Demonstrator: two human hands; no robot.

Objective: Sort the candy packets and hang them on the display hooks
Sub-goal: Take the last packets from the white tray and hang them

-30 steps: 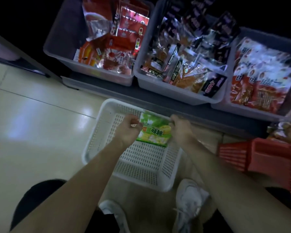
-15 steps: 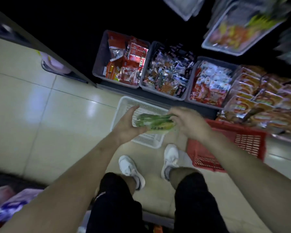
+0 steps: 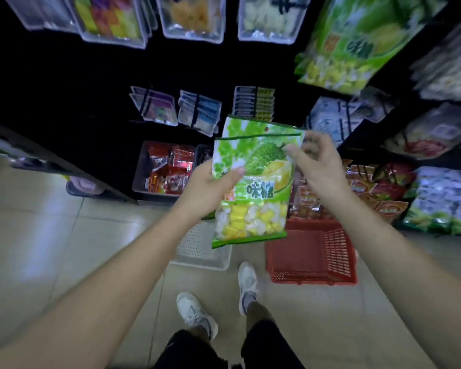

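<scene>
A pale tiled floor (image 3: 51, 249) filled the lower half of the view, and a dark rack (image 3: 91, 89) rose along its far edge. Packets hung on the rack in rows: clear packets (image 3: 192, 20) along the top, smaller packets (image 3: 200, 113) in a lower row, and a big hanging green packet (image 3: 357, 41), blurred, at the upper right corner. A red basket (image 3: 314, 254) sat on the floor near the foot of the rack. A white basket (image 3: 202, 249) stood beside it on the left, partly hidden. A grey bin (image 3: 141, 169) of red wrappers stood at the bottom of the rack, left of the hands.

Two green candy packets were held upright in the air in front of the rack and above the baskets. The front packet (image 3: 253, 187) faced the camera, with yellow and white sweets showing through its lower window. The top of the rear packet (image 3: 250, 126) stuck up behind it. The left hand (image 3: 210, 187) gripped the left edge, with its thumb laid across the front. The right hand (image 3: 317, 161) pinched the front packet's upper right corner, though its fingers were blurred. White shoes (image 3: 194, 312) stood on the floor below.
</scene>
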